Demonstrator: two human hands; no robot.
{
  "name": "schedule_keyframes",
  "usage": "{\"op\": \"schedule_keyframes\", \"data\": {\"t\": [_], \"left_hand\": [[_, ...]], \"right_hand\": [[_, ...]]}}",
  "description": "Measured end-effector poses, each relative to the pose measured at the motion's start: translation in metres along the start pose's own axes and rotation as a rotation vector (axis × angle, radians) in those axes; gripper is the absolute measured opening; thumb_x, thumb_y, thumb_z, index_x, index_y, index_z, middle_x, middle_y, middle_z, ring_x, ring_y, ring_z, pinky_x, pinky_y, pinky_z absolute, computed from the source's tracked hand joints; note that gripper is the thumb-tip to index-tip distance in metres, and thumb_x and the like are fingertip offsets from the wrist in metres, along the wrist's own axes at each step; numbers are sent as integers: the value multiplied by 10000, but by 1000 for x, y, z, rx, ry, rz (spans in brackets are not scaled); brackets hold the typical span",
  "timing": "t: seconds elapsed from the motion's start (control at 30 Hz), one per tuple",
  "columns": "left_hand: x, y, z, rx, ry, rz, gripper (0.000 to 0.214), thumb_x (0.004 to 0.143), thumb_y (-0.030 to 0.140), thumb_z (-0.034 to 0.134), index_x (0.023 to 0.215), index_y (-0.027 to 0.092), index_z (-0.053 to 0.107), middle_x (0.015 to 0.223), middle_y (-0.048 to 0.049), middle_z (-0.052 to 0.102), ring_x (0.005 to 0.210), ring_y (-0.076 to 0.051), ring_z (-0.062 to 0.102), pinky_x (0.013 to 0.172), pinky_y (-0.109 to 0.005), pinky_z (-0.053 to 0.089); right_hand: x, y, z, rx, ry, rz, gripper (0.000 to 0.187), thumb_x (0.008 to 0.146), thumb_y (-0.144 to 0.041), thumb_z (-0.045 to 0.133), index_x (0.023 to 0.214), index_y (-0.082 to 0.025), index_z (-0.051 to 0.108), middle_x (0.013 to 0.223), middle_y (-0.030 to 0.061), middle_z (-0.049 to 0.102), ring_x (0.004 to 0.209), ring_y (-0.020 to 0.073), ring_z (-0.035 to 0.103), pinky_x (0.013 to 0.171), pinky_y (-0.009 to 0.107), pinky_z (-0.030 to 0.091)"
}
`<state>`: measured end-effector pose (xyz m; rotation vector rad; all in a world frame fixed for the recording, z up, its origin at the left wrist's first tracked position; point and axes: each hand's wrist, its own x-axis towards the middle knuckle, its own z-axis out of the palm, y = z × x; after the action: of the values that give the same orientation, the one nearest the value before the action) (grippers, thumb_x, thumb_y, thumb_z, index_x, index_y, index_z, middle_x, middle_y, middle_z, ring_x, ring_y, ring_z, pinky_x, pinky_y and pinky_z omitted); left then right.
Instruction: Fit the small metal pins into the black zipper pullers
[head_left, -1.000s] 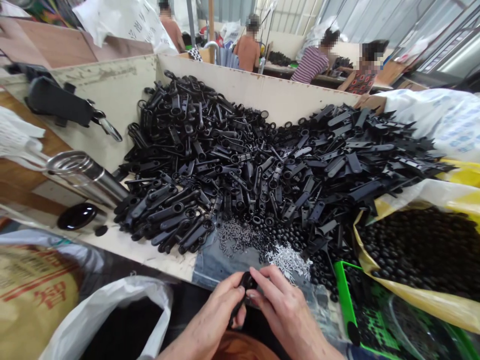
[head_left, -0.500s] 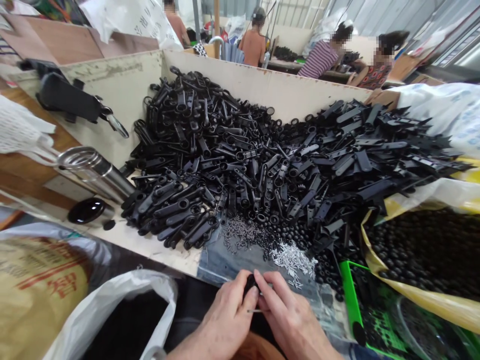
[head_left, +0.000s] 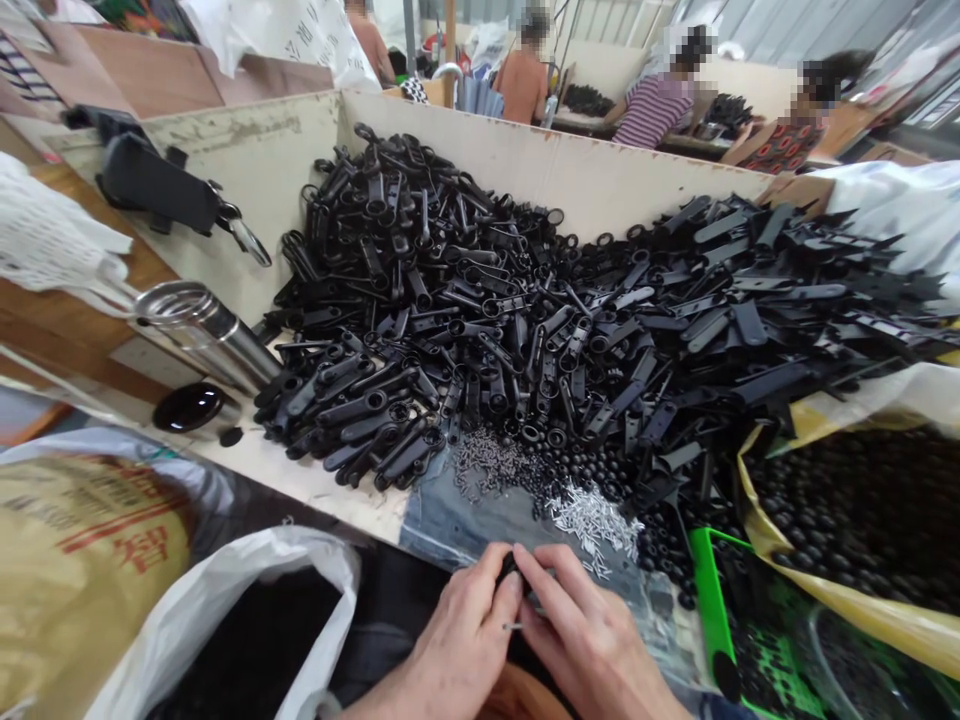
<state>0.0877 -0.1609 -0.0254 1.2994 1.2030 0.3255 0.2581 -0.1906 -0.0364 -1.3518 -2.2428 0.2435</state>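
My left hand (head_left: 457, 640) and my right hand (head_left: 589, 635) meet at the bottom of the view, pinching a small black plastic part (head_left: 511, 568) between their fingers. A thin metal pin (head_left: 513, 626) shows just below the fingertips, and its hold is partly hidden. In front of them lies a denim cloth (head_left: 450, 520) with a scatter of silver pins (head_left: 592, 520) and dark small pins (head_left: 491, 465). Behind that rises a large heap of black plastic parts (head_left: 465, 330), held in a cream board bin (head_left: 555, 170).
To the right, a yellow-lined bag (head_left: 780, 500) holds black beads, beside a green plastic tray (head_left: 709, 610). On the left are a white sack (head_left: 300, 580), a woven sack (head_left: 82, 540) and a steel flask (head_left: 210, 335). Several co-workers (head_left: 652, 110) sit at benches behind the bin.
The whole scene has shifted right and up in view as my head moved. A thin metal pin now shows at my fingers, and my hands remain together on the black part.
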Motion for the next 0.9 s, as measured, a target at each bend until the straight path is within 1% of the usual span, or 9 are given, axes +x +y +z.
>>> {"op": "schedule_keyframes", "data": {"t": [0.1,0.2,0.27,0.37,0.47,0.6,0.77,0.83,0.9], "left_hand": [[-2,0,-3,-61,1,-2,374,1003,418,421,1257,244,635,1232,-95,711,1183,-277,612,1011,-366,433],[-3,0,-4,-123,-29,-7,386,994,457,455,1243,239,653,1091,-72,740,1029,-260,648,896,-342,478],[-4,0,-4,-107,-25,-1,394,988,453,470,1248,228,662,1051,-72,743,978,-258,645,868,-342,477],[-4,-3,-2,-63,-7,-7,401,984,446,468,1269,246,666,1117,-80,739,1031,-274,627,902,-352,460],[-5,-4,-1,-31,-2,-23,417,979,469,461,1280,261,662,1130,-86,741,1053,-290,623,904,-362,457],[-5,-4,0,8,17,-14,424,975,461,457,1272,242,666,1153,-105,742,1039,-298,633,905,-372,456],[-3,-11,5,73,58,4,429,973,449,440,1227,224,701,1041,-119,761,974,-313,644,889,-392,450],[-2,-12,4,74,71,-3,422,971,441,455,1223,216,708,1040,-120,757,985,-309,640,908,-393,444],[0,-11,-2,34,44,2,429,981,448,457,1244,208,696,1011,-109,754,944,-288,646,858,-369,464]], "right_hand": [[-2,1,0,27,11,2,346,1079,-230,373,1320,-114,592,1044,146,699,739,192,765,608,249,653],[-9,4,3,39,49,-19,355,1072,-199,397,1371,-119,570,1084,158,696,819,199,772,638,238,651],[-14,6,5,57,64,-23,371,1060,-170,419,1405,-133,554,1101,158,697,881,202,769,668,229,650],[-18,7,8,71,77,-13,407,1052,-151,435,1447,-153,530,1112,153,700,927,204,763,694,223,651],[-21,6,9,58,101,-10,427,1049,-143,442,1470,-158,515,1122,160,697,945,213,762,689,223,650],[-21,5,12,49,122,-8,433,1053,-139,444,1482,-164,503,1120,162,688,948,211,758,698,225,648],[-19,3,17,92,93,14,383,1082,-184,396,1433,-161,548,1054,140,676,862,184,752,640,206,629],[-17,3,15,133,77,40,363,1087,-220,398,1394,-174,586,1032,126,669,833,181,745,639,217,626],[-14,4,9,229,47,97,345,1078,-281,453,1376,-215,612,1042,108,658,780,170,725,636,234,620]]}}
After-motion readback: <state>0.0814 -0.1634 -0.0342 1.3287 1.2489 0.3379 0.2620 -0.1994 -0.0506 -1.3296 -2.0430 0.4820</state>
